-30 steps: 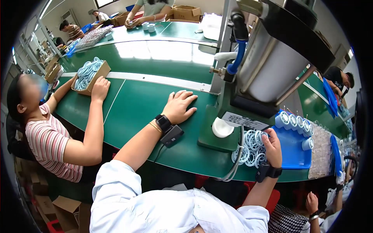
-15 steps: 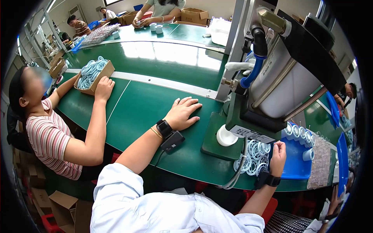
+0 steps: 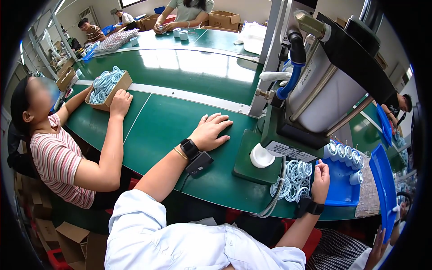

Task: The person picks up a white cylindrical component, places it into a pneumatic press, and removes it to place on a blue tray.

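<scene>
My left hand (image 3: pixel 211 132) lies flat on the green worktable (image 3: pixel 173 130), fingers spread, holding nothing. My right hand (image 3: pixel 320 183) is curled closed between a pile of light-blue plastic rings (image 3: pixel 298 173) and a blue tray (image 3: pixel 337 192). Whatever its fingers may grip is hidden. Several round white-and-blue parts (image 3: pixel 344 152) line the tray's far side, and a single one (image 3: pixel 356 177) sits near its right edge. Left of the rings stands a bench press (image 3: pixel 310 108) with a large cylinder. On its green base rests a white round cup-like piece (image 3: pixel 262 156), which neither hand touches.
At left, a co-worker in a striped shirt holds a cardboard box (image 3: pixel 110 90) of light-blue rings. Cables (image 3: pixel 275 198) hang before the press. Another person's hand (image 3: pixel 378 249) grips an upright blue tray (image 3: pixel 383 184) at far right, beside clear plastic packing (image 3: pixel 369 198). More people work behind.
The upright blue tray at far right has swung left toward the table, with a person's hand on its lower end. My right hand has shifted very slightly; my left stays put.
</scene>
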The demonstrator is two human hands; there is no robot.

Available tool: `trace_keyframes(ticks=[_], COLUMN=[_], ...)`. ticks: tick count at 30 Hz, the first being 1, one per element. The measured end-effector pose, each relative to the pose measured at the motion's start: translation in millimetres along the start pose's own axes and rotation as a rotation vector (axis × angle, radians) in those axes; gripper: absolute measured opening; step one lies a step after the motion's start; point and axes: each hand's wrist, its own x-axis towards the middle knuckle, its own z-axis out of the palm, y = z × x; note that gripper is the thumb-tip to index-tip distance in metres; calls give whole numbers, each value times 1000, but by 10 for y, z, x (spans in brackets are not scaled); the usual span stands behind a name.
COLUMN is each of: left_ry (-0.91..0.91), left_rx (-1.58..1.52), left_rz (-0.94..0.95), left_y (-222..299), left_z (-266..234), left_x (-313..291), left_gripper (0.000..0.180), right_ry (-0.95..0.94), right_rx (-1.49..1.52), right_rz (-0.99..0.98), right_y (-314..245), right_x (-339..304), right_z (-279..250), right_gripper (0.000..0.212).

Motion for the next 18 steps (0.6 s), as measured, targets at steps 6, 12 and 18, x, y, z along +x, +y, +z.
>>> trace_keyframes(ticks=[6, 12, 18], left_ry=[9, 1, -3], left_rx=[0, -17, -18], left_rz=[-7, -5, -9], left_y=[-25, -4, -20], left_z=[5, 20, 17], left_x=[-29, -26, -13], left_gripper=[52, 52, 52], right_ry=[-15, -40, -46], right_rx=[9, 27, 12], right_rz=[-13, -53, -74], right_y=[42, 139, 218], right_x=[3, 4, 54], right_z=[12, -18, -41], right_gripper=[9, 9, 9])
